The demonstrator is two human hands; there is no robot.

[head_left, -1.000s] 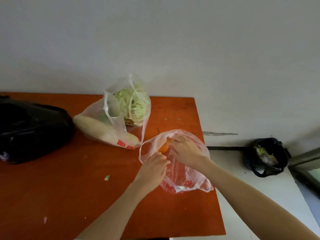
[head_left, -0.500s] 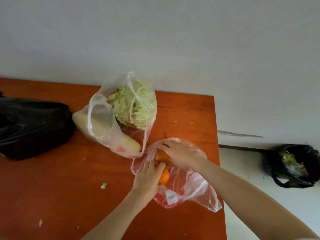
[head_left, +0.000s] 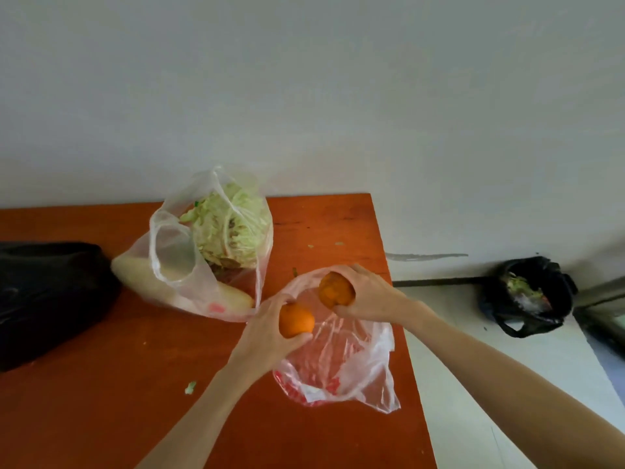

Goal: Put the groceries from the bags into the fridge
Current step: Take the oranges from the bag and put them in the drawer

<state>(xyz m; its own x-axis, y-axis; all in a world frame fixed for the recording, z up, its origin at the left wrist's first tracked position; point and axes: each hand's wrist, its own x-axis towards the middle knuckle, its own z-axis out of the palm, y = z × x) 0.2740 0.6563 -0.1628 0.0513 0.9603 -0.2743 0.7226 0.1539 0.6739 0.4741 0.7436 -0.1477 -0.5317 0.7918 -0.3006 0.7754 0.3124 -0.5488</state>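
Note:
My left hand (head_left: 262, 336) grips a bright orange (head_left: 296, 320) just above a crumpled clear plastic bag with red print (head_left: 341, 363) on the orange-brown table (head_left: 101, 401). My right hand (head_left: 370, 296) grips a second, duller orange (head_left: 336, 289) over the bag's far edge. Both fruits are out of the bag, which looks flat. Behind it, another clear bag (head_left: 176, 262) holds a cabbage (head_left: 230, 228) and a long white radish (head_left: 135, 275). No fridge is in view.
A black bag (head_left: 47, 296) lies at the table's left. The table's right edge runs close beside my right forearm. On the floor to the right stands a black bin bag (head_left: 527, 296) with scraps. A small green scrap (head_left: 190, 387) lies on the table.
Both hands were inside the printed bag around the oranges. Now each hand has lifted one orange out, and the bag has sagged flat beneath them.

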